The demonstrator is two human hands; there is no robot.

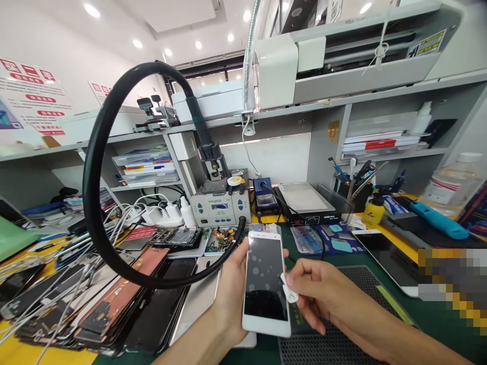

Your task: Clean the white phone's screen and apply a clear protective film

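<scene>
A white smartphone [266,299] with a dark screen is held upright in my left hand [230,294], whose fingers wrap round its back and left edge. Pale round spots mark the upper half of the screen. At the phone's right edge, my right hand [319,286] pinches a small white piece [289,291], perhaps a wipe or tissue. That piece touches or nearly touches the edge of the screen; I cannot tell which. Beneath my right hand lies a dark perforated mat [353,289].
A thick black hose [91,167] loops on the left from the hot-air station [218,209]. Stacked phones and screens [152,304] cover the left bench. A heating plate [308,196] stands behind; a white tablet [384,253], a yellow bottle [373,210] and a blue-handled tool [437,220] lie right.
</scene>
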